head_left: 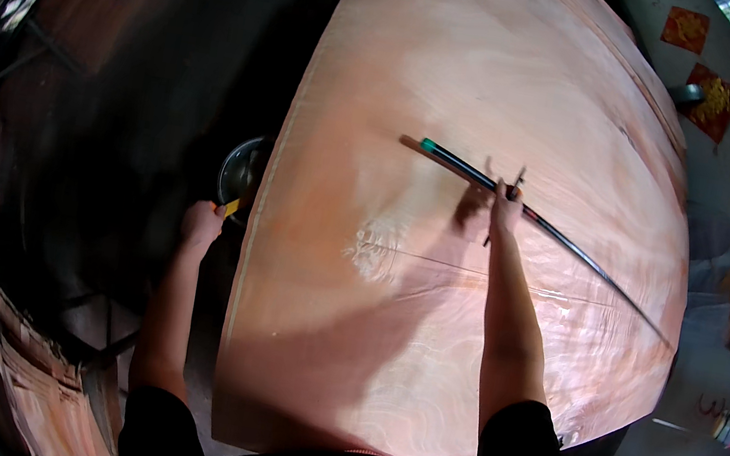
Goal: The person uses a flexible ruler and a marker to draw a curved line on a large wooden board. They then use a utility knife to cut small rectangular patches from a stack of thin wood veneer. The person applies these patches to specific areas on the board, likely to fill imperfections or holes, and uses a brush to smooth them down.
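Observation:
A large thin sheet of pinkish wood veneer (pixel 387 327) lies spread before me on a stack of similar sheets. Across it, slanting from upper left to lower right, rests a long dark rod with a green tip (pixel 571 251). My right hand (pixel 506 207) reaches out over the sheet and is closed on a small dark tool pressed against the rod. My left hand (pixel 201 223) is off the sheet's left edge, gripping a small orange-handled tool (pixel 231 206) next to a round metal bowl (pixel 240 172).
More veneer sheets (pixel 596 35) extend at the back. A torn pile of veneer scraps (pixel 44 387) sits at lower left. Dark floor lies to the left. Red paper squares (pixel 711 92) hang on the wall at upper right.

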Tool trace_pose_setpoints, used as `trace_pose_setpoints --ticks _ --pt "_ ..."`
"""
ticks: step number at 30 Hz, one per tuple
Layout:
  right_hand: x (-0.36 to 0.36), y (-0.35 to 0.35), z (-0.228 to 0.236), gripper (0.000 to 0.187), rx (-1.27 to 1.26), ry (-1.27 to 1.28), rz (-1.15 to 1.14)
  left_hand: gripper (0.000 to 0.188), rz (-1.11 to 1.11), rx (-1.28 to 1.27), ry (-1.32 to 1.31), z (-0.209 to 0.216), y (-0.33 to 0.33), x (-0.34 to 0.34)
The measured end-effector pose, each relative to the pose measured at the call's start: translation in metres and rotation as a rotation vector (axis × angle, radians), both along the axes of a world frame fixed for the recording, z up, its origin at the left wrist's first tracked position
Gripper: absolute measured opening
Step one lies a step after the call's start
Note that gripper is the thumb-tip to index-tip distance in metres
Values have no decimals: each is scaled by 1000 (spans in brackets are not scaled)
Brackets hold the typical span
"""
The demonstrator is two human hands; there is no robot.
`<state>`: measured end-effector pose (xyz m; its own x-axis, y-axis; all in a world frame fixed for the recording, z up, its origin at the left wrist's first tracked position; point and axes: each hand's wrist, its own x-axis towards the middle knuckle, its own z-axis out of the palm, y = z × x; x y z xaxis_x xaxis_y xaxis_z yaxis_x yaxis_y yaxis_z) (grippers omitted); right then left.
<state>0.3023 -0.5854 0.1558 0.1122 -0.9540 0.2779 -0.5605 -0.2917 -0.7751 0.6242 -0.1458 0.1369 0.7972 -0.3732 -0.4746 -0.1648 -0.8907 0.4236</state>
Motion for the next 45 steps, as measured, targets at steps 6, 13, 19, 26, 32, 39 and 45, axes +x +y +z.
trace_pose_setpoints --ticks 6,13,19,26,32,39,45 --pt "8 63 56 24 465 -132 307 28 68 -138 14 -30 -5 4" --pt "-151 208 62 22 608 234 509 30 487 -701 304 -79 96 17" --pt "-380 279 21 26 404 283 170 30 479 -778 212 3 89 -69" --pt "-568 348 19 18 476 363 135 26 384 -824 282 93 45 -238" --pt "-693 403 15 16 547 198 113 22 132 -780 437 101 -73 -395" --pt "-814 413 35 15 690 -28 -227 24 -231 -744 584 108 -248 -597" --pt "-877 368 19 12 633 -42 -255 23 -415 -735 540 87 -394 -755"
